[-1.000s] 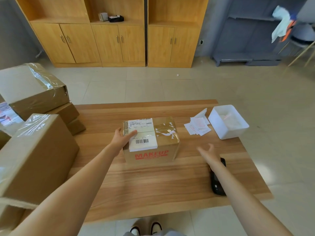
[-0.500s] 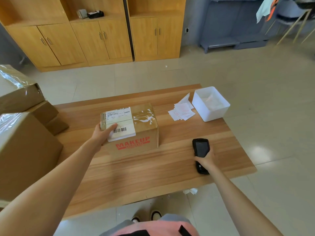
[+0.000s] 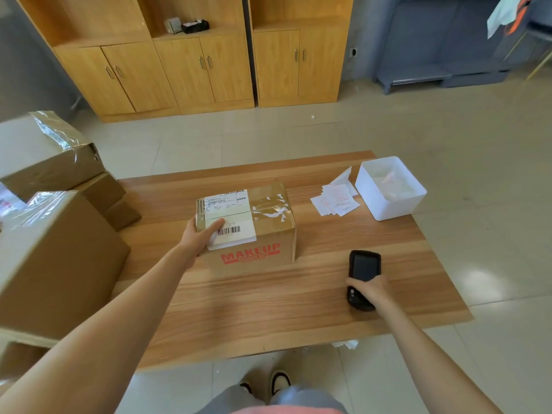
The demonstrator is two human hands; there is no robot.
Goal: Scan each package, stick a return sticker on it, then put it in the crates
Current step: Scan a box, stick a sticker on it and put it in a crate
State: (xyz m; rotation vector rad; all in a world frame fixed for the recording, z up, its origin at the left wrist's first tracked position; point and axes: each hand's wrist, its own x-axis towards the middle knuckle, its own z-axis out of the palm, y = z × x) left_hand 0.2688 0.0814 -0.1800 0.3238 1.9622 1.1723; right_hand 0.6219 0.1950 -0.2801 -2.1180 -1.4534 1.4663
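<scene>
Bright, even daylight fills my view. A pale reflected patch on the floor tiles (image 3: 478, 282) at the right of the frame suggests light entering from that side. Glare streaks the clear tape on the package (image 3: 270, 210) at centre and the plastic wrap on the cartons (image 3: 56, 135) at the left edge. Shadows are soft and short. Wide-angle distortion bows the cabinets (image 3: 191, 64) at the top and stretches my forearms at the bottom corners. Focus is slightly soft throughout.
</scene>
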